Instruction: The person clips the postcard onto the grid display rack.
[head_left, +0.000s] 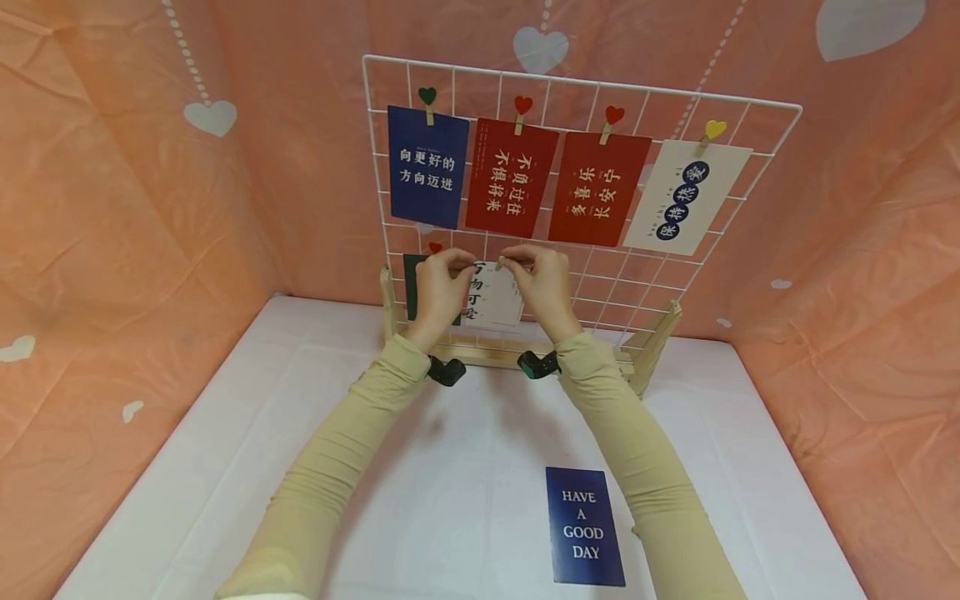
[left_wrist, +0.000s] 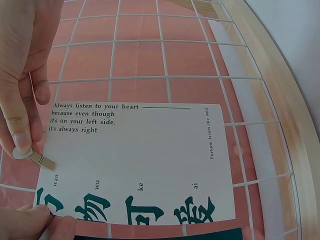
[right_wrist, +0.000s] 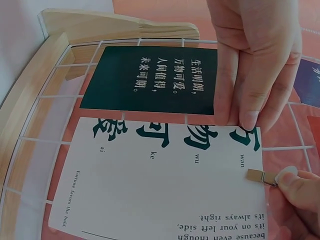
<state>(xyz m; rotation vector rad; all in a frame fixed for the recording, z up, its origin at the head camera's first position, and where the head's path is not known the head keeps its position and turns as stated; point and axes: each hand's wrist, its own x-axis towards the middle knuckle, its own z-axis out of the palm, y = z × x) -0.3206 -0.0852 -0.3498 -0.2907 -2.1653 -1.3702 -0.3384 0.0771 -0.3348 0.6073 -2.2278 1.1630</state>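
At the grid, my left hand (head_left: 442, 287) pinches the upper left corner of a white card (left_wrist: 145, 155) printed with green characters. My right hand (head_left: 543, 283) holds a small wooden clothespin (right_wrist: 262, 176) with a white heart between thumb and fingers. The clothespin's tip overlaps the card's top edge, beside the green lettering. Behind the card run the wires of a white grid panel (head_left: 633, 287). Just left of it hangs a dark green card (right_wrist: 150, 80), partly hidden by my left hand in the head view.
Above, a blue card (head_left: 427, 204), two red cards (head_left: 510, 137) and a white card (head_left: 652, 187) hang from heart clothespins. Wooden feet (head_left: 654, 346) support the grid on the white table (head_left: 450, 500). A blue "HAVE A GOOD DAY" card (head_left: 585, 571) lies near the front.
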